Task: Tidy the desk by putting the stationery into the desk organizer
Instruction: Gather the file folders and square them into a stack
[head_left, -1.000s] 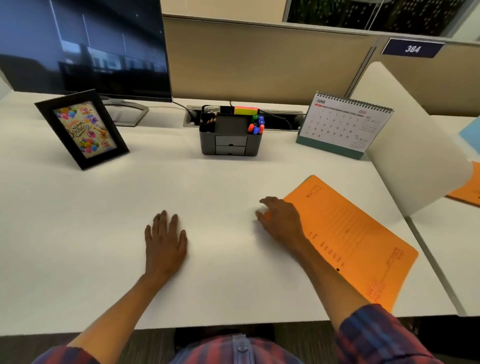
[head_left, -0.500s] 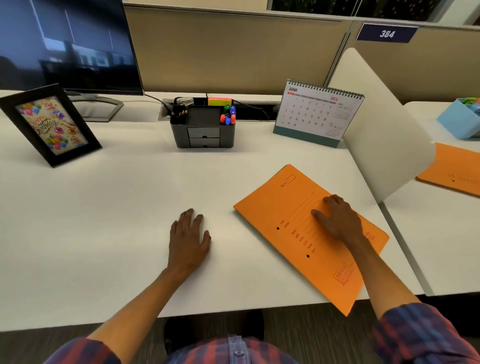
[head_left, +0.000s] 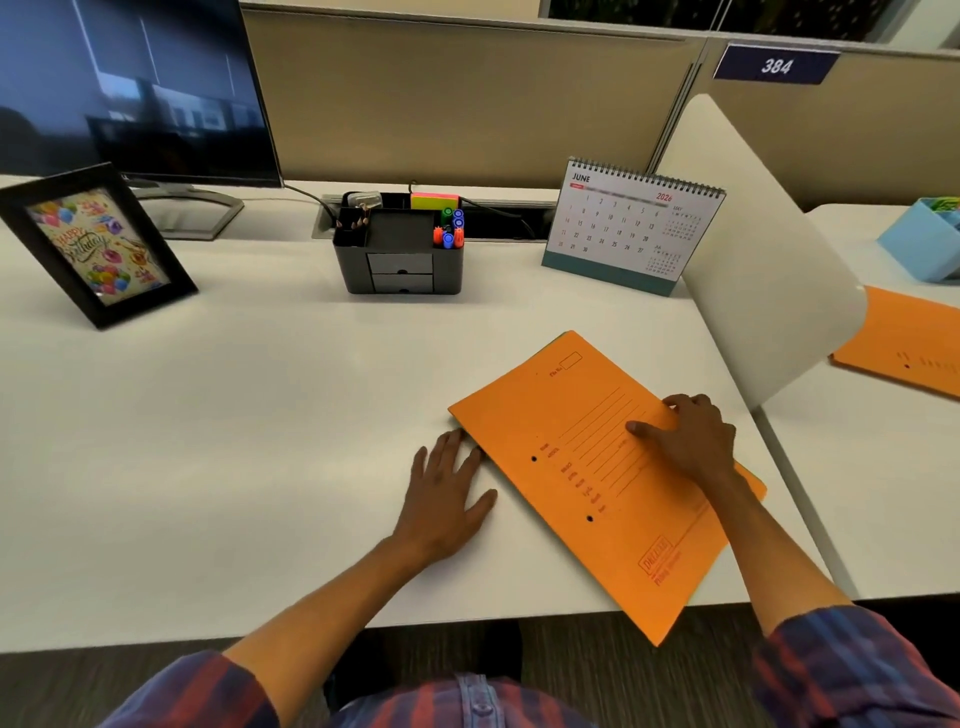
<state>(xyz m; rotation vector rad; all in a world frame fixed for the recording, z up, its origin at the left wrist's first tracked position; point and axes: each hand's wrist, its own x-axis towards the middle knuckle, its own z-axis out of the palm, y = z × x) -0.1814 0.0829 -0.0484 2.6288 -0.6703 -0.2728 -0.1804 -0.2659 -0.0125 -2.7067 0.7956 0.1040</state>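
Organizer (head_left: 399, 260), desk rear edge: pens, notes in | folder (head_left: 597, 483), front-right corner: out | left hand (head_left: 447, 499), right hand (head_left: 691, 447): flat, right pressing folder | seemingly nearly done

The person wears a plaid shirt (head_left: 467, 701) of woven cloth, checked in dull blue and red-orange bands, with a buttoned placket running down the chest; one small pale button shows at the middle. Both sleeves are rolled or pushed up: the left sleeve (head_left: 192, 696) ends in a cuff well behind the left hand (head_left: 447, 499), and the right sleeve (head_left: 852, 670) likewise behind the right hand (head_left: 691, 441). Both forearms are bare, and no rings or watch show.
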